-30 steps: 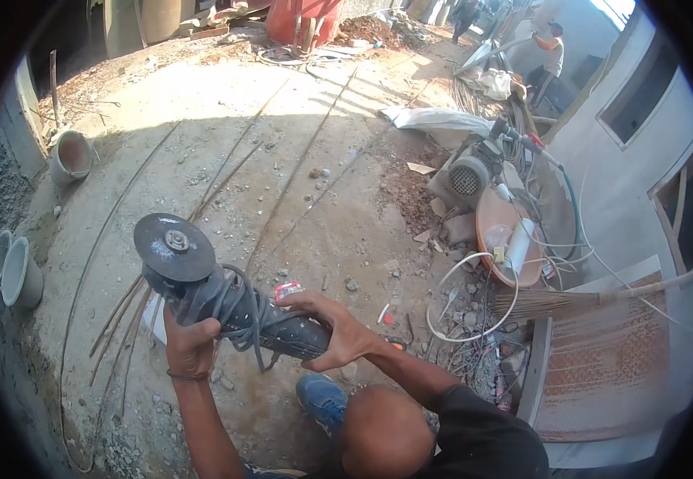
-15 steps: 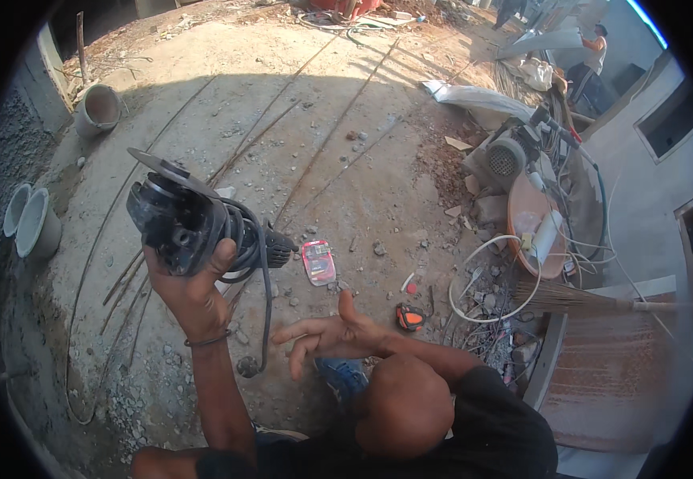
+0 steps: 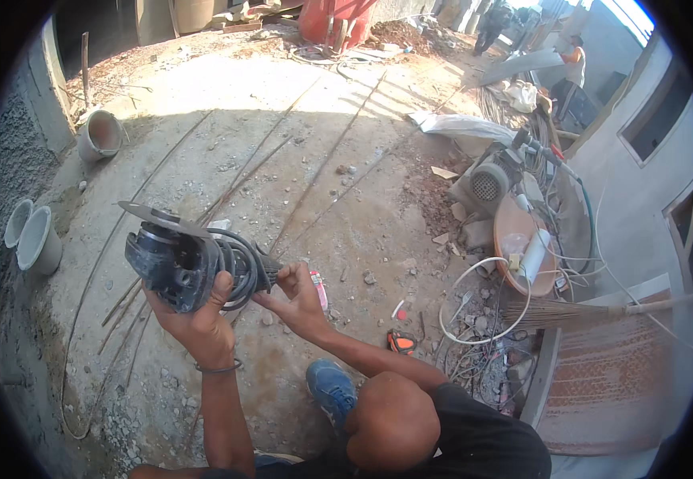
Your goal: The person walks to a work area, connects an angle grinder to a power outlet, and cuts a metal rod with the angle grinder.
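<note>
In my left hand [image 3: 202, 319] I hold up a black angle grinder [image 3: 166, 263] by its front housing, with the cutting disc [image 3: 142, 213] nearly level on top. A black power cord [image 3: 238, 279] is wound in loops round the grinder's body. My right hand [image 3: 294, 295] is at the rear end, fingers closed on the coiled cord. A pink-and-clear package [image 3: 320, 291] lies on the ground behind it, and an orange-and-black tape measure [image 3: 402, 342] is right of my foot [image 3: 330, 391].
Rebar rods [image 3: 338, 144] lie across the dirt. Buckets [image 3: 99, 136] stand along the left wall. At right are a motor [image 3: 486, 188], an orange basin [image 3: 502, 259], tangled hoses and a broom [image 3: 562, 311]. Two people [image 3: 576, 76] [image 3: 490, 28] are farther back.
My right hand first let go of the grinder, then rose back to its rear end onto the cord. The grinder tipped in my left hand, its disc turning from facing up to nearly edge-on.
</note>
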The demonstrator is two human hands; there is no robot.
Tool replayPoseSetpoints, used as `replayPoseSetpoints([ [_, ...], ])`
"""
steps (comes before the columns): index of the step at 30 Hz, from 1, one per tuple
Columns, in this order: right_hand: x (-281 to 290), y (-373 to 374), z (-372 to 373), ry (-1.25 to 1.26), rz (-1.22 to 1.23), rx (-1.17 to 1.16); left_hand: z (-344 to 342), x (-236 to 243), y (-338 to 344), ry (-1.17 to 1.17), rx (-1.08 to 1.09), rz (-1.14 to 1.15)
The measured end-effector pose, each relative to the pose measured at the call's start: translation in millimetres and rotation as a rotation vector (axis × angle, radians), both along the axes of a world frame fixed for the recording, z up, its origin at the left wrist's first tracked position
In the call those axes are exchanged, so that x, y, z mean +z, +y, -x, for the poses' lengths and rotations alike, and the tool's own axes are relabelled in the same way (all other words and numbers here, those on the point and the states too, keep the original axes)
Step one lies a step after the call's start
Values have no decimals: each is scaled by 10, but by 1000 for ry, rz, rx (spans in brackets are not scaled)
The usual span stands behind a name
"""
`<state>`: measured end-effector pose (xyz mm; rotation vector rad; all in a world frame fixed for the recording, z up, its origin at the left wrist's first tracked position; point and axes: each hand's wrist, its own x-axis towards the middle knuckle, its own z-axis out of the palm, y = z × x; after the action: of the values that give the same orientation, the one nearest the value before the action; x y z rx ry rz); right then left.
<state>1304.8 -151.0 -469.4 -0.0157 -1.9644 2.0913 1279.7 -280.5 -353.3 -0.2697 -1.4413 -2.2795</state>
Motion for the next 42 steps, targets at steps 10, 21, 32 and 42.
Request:
replayPoseSetpoints([
  [10, 1159, 991, -482, -243, -301, 239, 211, -222, -345, -144, -422, -419],
  [21, 691, 1377, -257, -290, -997, 683, 264, -224, -262, -141, -646, -762],
  [32, 1024, 1463, -575, -375, -545, 506, 340, -581, -148, -194, -871, -1081],
  [42, 661, 1364, -549, 44, 176, -7, 52, -689, 194, -288, -954, -379],
])
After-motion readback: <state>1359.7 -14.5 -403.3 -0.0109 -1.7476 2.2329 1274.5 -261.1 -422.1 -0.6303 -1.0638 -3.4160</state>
